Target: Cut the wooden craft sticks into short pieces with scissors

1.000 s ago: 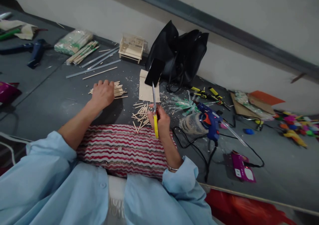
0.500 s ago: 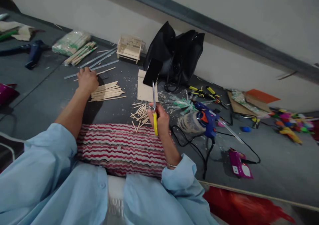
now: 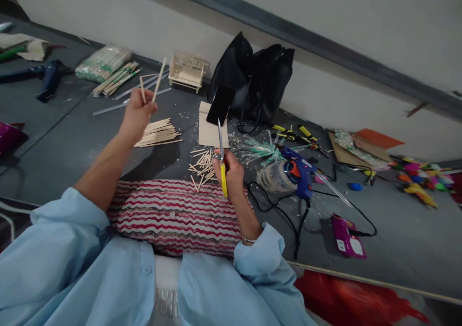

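Observation:
My left hand (image 3: 136, 116) is raised above the floor, fingers closed on two thin wooden sticks (image 3: 156, 82) that point upward. Just below it lies a neat pile of long wooden sticks (image 3: 159, 133). My right hand (image 3: 228, 172) is closed on yellow-handled scissors (image 3: 221, 158), blades pointing up and away. Beside that hand is a scatter of short cut stick pieces (image 3: 202, 165). A red and white striped cloth (image 3: 173, 215) lies in front of me.
A black bag (image 3: 254, 83) leans on the wall with a phone (image 3: 219, 105) propped before it over a cardboard piece. A small stick model house (image 3: 187, 69), a blue glue gun (image 3: 299, 172) with its cord, yellow pliers (image 3: 296, 134) and stick packets (image 3: 104, 62) lie around.
My left hand left the stick pile, reached further left, then lifted up holding two sticks. My right hand with the scissors has stayed in place.

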The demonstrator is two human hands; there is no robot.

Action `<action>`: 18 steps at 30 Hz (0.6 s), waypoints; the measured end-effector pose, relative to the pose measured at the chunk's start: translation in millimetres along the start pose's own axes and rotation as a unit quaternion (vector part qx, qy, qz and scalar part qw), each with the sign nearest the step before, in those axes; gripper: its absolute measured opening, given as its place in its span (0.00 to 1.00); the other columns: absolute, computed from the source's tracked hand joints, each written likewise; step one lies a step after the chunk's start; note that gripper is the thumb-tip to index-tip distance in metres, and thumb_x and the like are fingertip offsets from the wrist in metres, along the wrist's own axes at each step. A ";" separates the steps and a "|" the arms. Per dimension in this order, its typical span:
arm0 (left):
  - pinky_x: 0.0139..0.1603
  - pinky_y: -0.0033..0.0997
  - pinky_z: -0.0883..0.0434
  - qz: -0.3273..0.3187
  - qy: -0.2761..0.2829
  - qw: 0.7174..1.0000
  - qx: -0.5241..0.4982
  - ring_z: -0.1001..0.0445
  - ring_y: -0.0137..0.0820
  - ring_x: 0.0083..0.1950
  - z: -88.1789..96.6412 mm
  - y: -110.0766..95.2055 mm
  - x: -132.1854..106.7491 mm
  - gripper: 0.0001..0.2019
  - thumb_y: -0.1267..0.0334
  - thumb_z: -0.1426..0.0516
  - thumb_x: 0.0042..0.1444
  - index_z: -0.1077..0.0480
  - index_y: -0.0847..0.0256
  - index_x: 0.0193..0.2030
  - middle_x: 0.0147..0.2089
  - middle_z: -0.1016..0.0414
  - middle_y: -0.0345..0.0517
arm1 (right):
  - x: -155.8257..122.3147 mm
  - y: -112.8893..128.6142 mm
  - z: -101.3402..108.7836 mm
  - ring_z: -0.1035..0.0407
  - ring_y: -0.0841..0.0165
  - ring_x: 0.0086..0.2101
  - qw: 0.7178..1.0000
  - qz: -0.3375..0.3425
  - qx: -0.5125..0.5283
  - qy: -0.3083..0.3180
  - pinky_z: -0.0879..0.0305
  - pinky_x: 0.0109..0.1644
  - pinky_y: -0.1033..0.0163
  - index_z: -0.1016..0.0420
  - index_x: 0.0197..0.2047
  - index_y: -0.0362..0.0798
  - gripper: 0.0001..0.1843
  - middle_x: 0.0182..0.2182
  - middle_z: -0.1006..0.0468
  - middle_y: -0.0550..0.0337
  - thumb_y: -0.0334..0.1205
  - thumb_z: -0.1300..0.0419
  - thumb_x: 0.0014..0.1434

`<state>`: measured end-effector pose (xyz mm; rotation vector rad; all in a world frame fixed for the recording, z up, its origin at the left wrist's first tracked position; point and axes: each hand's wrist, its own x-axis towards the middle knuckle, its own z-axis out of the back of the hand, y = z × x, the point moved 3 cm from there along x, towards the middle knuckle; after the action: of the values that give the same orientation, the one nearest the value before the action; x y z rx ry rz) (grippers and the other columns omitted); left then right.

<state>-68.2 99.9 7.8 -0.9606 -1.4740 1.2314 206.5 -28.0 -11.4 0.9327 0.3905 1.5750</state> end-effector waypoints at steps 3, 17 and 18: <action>0.35 0.27 0.38 0.061 0.103 0.978 -0.171 0.36 0.23 0.31 -37.2 -11.7 -33.5 0.17 0.82 0.48 0.48 0.33 0.60 0.42 0.29 0.33 0.37 | 0.0 1.8 1.0 0.34 0.71 0.27 1.000 -0.005 0.000 0.000 0.35 0.35 0.66 0.23 0.48 0.47 0.18 0.32 0.22 0.60 0.48 0.43 0.61; 0.25 0.26 0.44 0.017 0.160 0.978 -0.136 0.42 0.23 0.22 -67.7 14.6 -77.0 0.04 0.70 0.46 0.49 0.31 0.60 0.30 0.20 0.41 0.35 | 0.3 0.4 0.5 0.31 0.70 0.29 1.000 -0.005 0.000 0.003 0.34 0.37 0.66 0.23 0.50 0.47 0.18 0.33 0.20 0.59 0.47 0.43 0.61; 0.25 0.26 0.44 0.019 0.174 0.976 -0.128 0.43 0.23 0.22 -68.8 16.0 -77.9 0.03 0.68 0.45 0.52 0.30 0.60 0.33 0.20 0.42 0.34 | 0.4 0.3 0.4 0.31 0.70 0.29 1.000 -0.004 -0.001 0.004 0.33 0.37 0.66 0.23 0.50 0.47 0.18 0.33 0.20 0.59 0.47 0.43 0.61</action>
<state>17.0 44.4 -19.3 -1.3082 -1.3558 0.8560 206.6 -27.8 -10.7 0.9225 0.3972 1.5727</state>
